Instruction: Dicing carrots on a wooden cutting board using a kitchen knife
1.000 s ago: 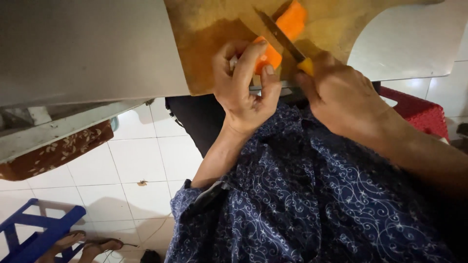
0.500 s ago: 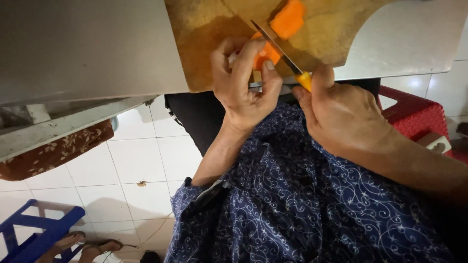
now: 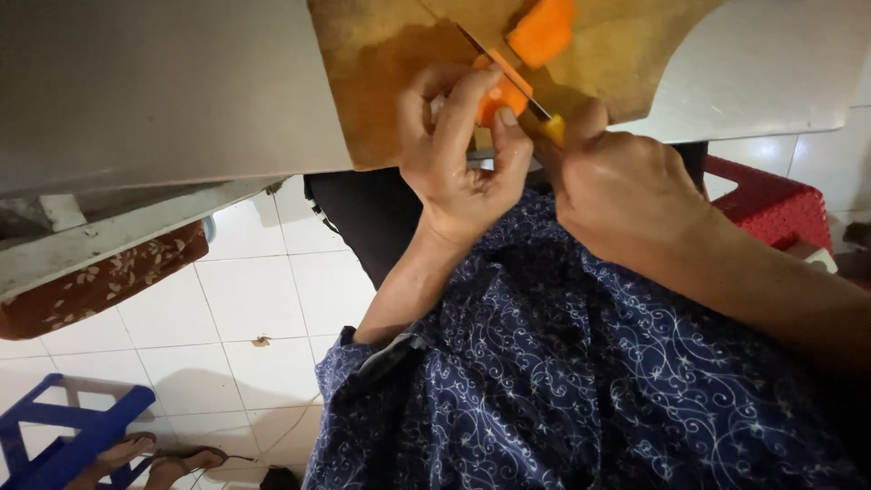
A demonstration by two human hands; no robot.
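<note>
A: Where's the carrot piece [image 3: 497,93]?
B: On the board [image 3: 390,82], near tabletop [image 3: 163,82] edge, pinched by left hand [image 3: 463,154].
A: Right hand [image 3: 626,186]?
B: Gripping the knife [image 3: 513,77]; blade runs diagonally away across the piece.

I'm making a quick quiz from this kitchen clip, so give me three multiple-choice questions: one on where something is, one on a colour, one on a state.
1. Where does the orange piece under the left hand lie?
A. on the wooden board
B. on the floor
C. on the red stool

2. What colour is the knife handle?
A. black
B. yellow
C. green

3. What is the right hand doing?
A. lying open
B. closed on the knife
C. holding a cup

Answers: 1 A, the piece sits on the board; 2 B, yellow shows above the grip; 3 B, fingers wrap the handle.
</note>
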